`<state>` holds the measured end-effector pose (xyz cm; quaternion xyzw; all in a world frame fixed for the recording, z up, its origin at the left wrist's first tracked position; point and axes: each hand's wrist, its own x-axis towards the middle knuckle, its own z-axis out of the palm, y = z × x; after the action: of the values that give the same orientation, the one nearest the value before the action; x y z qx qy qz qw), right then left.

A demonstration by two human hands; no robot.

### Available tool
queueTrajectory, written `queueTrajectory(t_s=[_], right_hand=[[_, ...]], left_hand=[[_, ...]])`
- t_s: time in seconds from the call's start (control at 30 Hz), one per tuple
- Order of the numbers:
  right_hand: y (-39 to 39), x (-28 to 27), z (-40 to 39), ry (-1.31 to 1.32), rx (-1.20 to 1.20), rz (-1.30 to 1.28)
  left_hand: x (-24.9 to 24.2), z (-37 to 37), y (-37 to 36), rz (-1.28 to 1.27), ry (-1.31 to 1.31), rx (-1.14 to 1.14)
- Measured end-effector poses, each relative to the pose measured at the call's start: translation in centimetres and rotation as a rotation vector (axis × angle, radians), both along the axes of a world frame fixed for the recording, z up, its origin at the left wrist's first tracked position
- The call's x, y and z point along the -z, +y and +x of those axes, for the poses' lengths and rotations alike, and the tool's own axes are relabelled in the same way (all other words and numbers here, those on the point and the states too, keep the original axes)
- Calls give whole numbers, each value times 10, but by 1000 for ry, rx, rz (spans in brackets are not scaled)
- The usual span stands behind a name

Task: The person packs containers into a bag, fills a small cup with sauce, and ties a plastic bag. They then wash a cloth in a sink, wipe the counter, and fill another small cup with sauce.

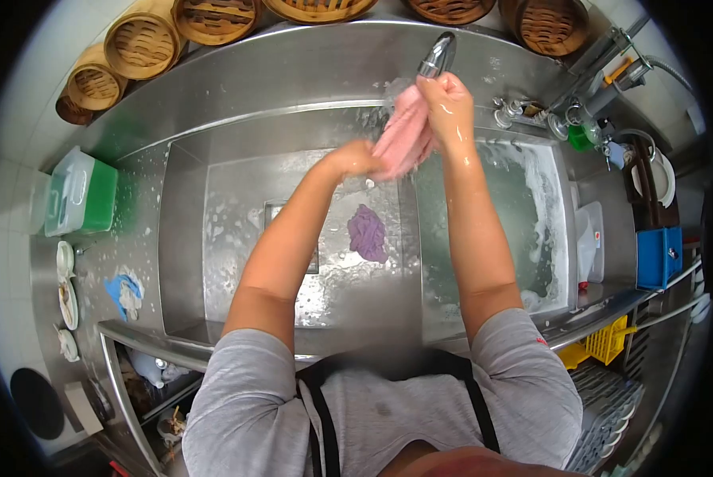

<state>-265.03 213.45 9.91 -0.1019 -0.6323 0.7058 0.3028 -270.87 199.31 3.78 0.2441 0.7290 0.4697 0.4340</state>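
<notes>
A wet pink cloth point(404, 137) hangs bunched under the chrome faucet point(437, 56), with water splashing beside it. Its upper end is gripped in my right hand point(449, 107), closed just below the spout. Lower down, my left hand point(352, 160) closes at the cloth's left edge, slightly blurred, with its fingertips partly hidden. Below my hands, a crumpled purple cloth point(367, 234) lies on the wet floor of the left sink basin point(241, 191).
The right basin point(496, 230) holds cloudy, sudsy water. Bamboo steamers point(142, 45) line the back ledge. A green-filled tub point(81, 192) and a blue-and-white rag point(124, 295) sit on the left counter. A blue container point(659, 258) stands at the right.
</notes>
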Motion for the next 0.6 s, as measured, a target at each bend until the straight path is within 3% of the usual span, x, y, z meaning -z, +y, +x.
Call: queueTrajectory(t_s=[0.07,0.13,0.2,0.3,0.33,0.37,0.4,0.47,0.5,0.57,0.6], right_hand=[[-4,18,3,66,8,16],[-7,27,18,-358,-254,291],[1,35,28,-580,-477,477],[31,67,17,-309,-318,90],[16,55,21,-212,-259,33],[-15,32,26,-113,-197,-21],[-45,20,30,-14,-133,-76],[-65,30,29,95,159,676],[-62,25,29,162,207,800],[-42,30,14,119,283,910],[-18,49,-1,-2,312,889]], left_hand=[[23,-5,-8,49,-24,-46],[7,-4,-2,329,-80,-156],[-15,-6,-1,622,-226,-231],[-30,12,18,781,-716,-492],[-20,13,30,831,-866,-512],[-2,11,41,914,-987,-464],[30,2,51,1106,-1074,-221],[43,10,53,1277,-1108,-30],[22,28,51,1321,-1059,-195],[14,8,62,1059,-917,-400],[4,8,59,888,-794,-385]])
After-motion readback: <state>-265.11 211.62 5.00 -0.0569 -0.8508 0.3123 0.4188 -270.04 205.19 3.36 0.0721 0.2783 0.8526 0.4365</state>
